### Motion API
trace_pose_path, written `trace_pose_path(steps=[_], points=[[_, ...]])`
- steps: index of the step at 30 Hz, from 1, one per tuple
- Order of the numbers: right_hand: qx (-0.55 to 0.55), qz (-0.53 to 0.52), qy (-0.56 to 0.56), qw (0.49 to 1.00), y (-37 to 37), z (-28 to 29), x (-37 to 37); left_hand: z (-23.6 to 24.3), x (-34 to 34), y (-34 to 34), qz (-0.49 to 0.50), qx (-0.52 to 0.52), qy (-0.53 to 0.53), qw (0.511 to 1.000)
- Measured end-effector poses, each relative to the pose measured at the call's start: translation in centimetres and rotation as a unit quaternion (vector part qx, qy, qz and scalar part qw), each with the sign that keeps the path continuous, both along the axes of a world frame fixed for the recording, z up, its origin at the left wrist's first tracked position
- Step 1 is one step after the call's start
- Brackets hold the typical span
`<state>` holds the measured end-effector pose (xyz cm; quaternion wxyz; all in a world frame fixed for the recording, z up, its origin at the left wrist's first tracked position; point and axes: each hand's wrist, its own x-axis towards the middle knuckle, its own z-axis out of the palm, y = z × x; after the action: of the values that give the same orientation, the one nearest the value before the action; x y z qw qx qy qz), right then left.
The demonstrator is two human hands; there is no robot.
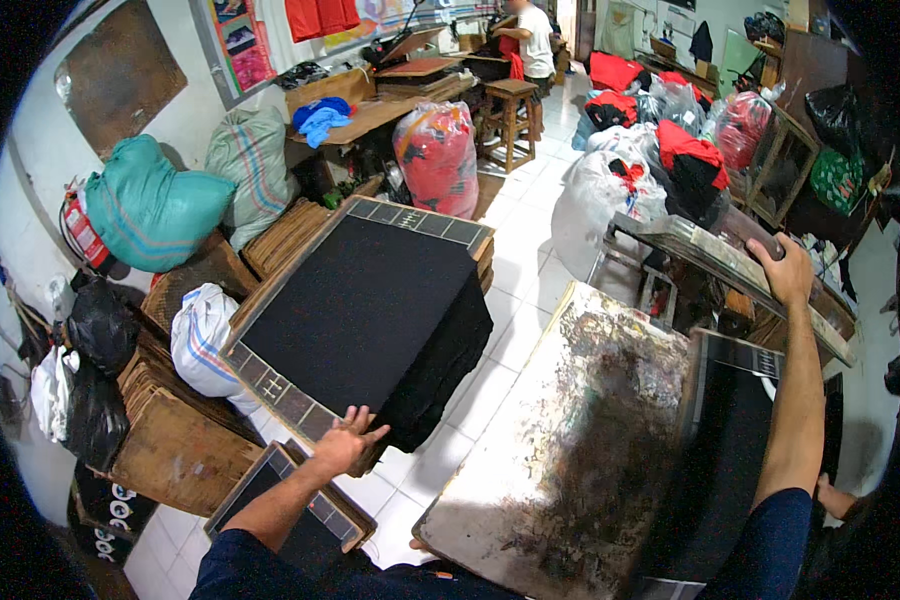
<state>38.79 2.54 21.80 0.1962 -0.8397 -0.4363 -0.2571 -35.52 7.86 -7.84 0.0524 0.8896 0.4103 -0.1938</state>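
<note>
Fingers spread, my left hand [346,440] rests at the near corner of a board [270,380] with a dark, marked border. Black cloth [355,290] covers that board and hangs in a thick fold over its right side. My right hand [785,270] is raised at the right, its fingers closed over the upper bar of a tilted printing screen frame [710,255]. Beneath the frame, at the lower right, lies another board with black cloth [725,450]. Between the two boards is a large, paint-stained panel [580,440]. A smaller dark-bordered board [270,480] sits below my left forearm.
Stacked brown boards [185,440], a white sack [205,335] and a green sack [150,205] crowd the left. Clear bags of clothes [610,195] stand at the back right. A wooden stool [511,120] and a person in a white shirt [535,45] are farther back.
</note>
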Motion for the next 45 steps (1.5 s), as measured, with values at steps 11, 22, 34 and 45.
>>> trace_pose_path(steps=[11,22,34,45], points=[[0.006,-0.009,0.0,1.0,0.2,0.0,0.2,-0.7,8.8,-7.5,0.194,0.193,-0.427,0.862],[0.014,-0.021,-0.02,0.999,0.3,-0.4,0.3,-10.9,-3.9,-11.0,0.692,0.107,-0.374,0.608],[-0.056,-0.047,0.024,0.997,0.6,-0.3,1.5,-5.6,0.6,-3.1,0.425,-0.01,-0.59,0.686],[-0.057,-0.054,0.008,0.997,-0.2,-1.2,1.0,-14.5,20.8,-10.7,0.442,-0.2,-0.521,0.702]])
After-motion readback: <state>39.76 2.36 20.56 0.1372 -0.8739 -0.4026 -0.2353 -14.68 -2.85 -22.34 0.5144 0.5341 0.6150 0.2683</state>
